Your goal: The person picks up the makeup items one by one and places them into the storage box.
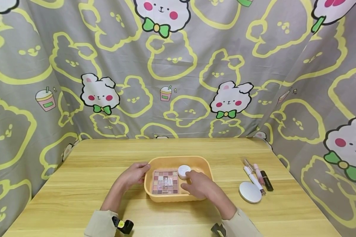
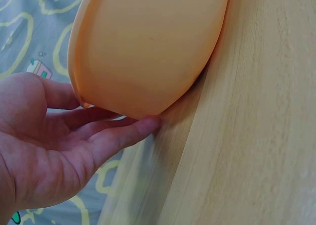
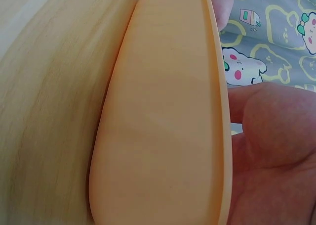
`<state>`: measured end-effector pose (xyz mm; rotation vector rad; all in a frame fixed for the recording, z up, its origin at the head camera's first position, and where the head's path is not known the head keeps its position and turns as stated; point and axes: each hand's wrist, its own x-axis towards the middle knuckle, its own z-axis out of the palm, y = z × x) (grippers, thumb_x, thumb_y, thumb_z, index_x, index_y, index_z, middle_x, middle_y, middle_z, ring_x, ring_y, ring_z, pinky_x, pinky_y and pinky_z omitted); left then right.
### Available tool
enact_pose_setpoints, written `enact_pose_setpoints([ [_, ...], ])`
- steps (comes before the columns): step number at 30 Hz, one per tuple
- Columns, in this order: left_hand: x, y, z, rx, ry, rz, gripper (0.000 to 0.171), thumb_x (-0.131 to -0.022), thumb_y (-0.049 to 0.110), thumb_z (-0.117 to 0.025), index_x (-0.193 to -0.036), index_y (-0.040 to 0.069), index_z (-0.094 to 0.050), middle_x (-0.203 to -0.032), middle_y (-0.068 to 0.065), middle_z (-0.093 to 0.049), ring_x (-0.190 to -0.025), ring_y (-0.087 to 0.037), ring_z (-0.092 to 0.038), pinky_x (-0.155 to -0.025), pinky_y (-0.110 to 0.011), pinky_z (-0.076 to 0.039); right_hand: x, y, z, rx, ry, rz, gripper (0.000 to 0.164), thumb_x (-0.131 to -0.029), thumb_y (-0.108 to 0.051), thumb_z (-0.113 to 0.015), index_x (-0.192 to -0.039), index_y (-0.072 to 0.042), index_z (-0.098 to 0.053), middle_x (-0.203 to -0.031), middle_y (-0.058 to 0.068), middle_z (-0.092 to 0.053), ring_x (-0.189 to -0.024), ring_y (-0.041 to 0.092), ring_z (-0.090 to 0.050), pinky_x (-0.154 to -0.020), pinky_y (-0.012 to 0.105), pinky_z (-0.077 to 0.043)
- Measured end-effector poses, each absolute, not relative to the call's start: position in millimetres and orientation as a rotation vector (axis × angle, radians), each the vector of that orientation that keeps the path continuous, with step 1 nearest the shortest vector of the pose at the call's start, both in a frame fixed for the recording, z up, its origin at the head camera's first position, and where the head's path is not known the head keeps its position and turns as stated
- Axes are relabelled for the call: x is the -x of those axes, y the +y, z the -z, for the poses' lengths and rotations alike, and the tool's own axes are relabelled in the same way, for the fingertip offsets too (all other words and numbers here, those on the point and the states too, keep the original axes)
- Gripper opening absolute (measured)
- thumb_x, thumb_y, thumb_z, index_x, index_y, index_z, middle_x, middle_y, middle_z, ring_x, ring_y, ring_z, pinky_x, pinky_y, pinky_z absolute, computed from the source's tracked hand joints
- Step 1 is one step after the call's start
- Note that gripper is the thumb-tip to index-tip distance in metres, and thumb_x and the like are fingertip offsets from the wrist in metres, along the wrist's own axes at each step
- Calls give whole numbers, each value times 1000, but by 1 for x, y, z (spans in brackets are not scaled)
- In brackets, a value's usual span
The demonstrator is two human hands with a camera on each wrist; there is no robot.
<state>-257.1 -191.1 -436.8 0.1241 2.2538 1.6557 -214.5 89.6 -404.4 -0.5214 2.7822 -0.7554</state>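
An orange plastic basket (image 1: 195, 162) sits on the table, holding an eyeshadow palette (image 1: 165, 182) with a grid of pans on its left side. A round white compact (image 1: 184, 171) lies beside the palette's far right corner. My left hand (image 1: 135, 173) grips the basket's left end, its thumb at the rim and its fingers (image 2: 123, 136) against the outer wall. Inside the basket, my right hand (image 1: 199, 185) has its index finger at the compact's right edge, while the thumb stands a little apart from it. The basket wall (image 3: 163, 111) hides these fingertips in the right wrist view.
Right of the basket lie a silver round case (image 1: 250, 192), a white tube (image 1: 253, 176), a pink tube (image 1: 258, 172), a black tube (image 1: 266, 180) and a slim clear tube (image 1: 248, 164). A patterned curtain (image 1: 178, 65) hangs behind the wooden table (image 1: 77, 184).
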Motion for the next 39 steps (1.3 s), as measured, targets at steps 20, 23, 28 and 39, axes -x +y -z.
enact_pose_setpoints([
  [20, 257, -191, 437, -86, 2280, -1663, 49, -109, 21, -42, -148, -8, -44, -136, -27, -60, -124, -35, -62, -94, -47, -57, 217, 93, 405, 538, 2779, 790, 47, -95, -27, -68, -129, 4, -60, -115, 17, -69, -101, 29, -63, -90, 49, -52],
  [23, 257, -191, 437, -83, 2277, -1663, 49, -109, 21, -42, -148, -8, -44, -136, -26, -60, -124, -35, -61, -94, -46, -57, 217, 94, 402, 513, 2773, 829, 55, -96, -27, -68, -137, 7, -55, -130, 23, -65, -121, 38, -61, -104, 54, -48],
  [28, 257, -190, 438, -79, 2276, -1671, 49, -109, 21, -42, -148, -9, -44, -136, -27, -60, -125, -35, -61, -94, -45, -58, 215, 99, 393, 454, 2782, 934, 60, -98, -28, -66, -145, 6, -49, -142, 25, -58, -134, 42, -52, -111, 57, -42],
  [39, 257, -191, 438, -88, 2273, -1673, 48, -108, 21, -42, -147, -9, -44, -131, -25, -63, -118, -30, -64, -88, -41, -59, 216, 122, 371, 348, 2856, 989, 54, -100, -32, -64, -143, 0, -54, -128, 25, -65, -114, 38, -65, -96, 53, -53],
])
